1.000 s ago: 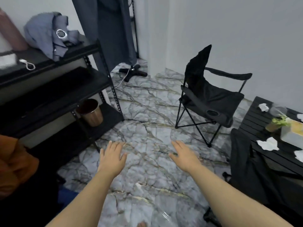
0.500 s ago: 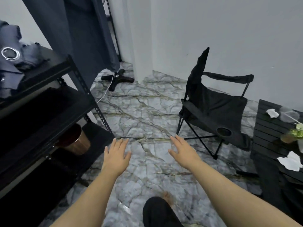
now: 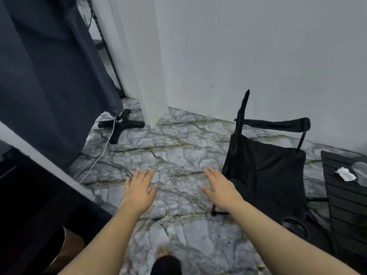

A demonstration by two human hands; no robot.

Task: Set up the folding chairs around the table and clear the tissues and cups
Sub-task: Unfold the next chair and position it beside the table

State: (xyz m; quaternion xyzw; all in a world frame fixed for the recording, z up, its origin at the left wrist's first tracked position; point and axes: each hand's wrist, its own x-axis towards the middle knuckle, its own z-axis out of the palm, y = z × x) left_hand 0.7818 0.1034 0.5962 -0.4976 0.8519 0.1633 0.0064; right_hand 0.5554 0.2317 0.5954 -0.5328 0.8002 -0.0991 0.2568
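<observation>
An unfolded black folding chair [image 3: 266, 175] stands on the marble floor near the white wall, seen side-on, with a cup holder in its near armrest. To its right is the corner of a black slatted table [image 3: 345, 203], with a crumpled white tissue [image 3: 345, 174] and a clear plastic cup [image 3: 360, 171] lying on it. My left hand [image 3: 139, 190] is held out flat over the floor, fingers apart, holding nothing. My right hand [image 3: 220, 188] is likewise flat and empty, just left of the chair's front leg, not touching it.
A black shelf unit [image 3: 39, 205] fills the lower left, with a copper bin [image 3: 67, 247] beneath it. A dark curtain [image 3: 49, 76] hangs at the left above a black cross-shaped stand base [image 3: 121, 125] with a white cable. A white wall corner juts out ahead.
The view has swung right and moved closer to the chair and wall. The shelf has slid off to the left and the table is mostly out of frame. Both hands stay flat and empty.
</observation>
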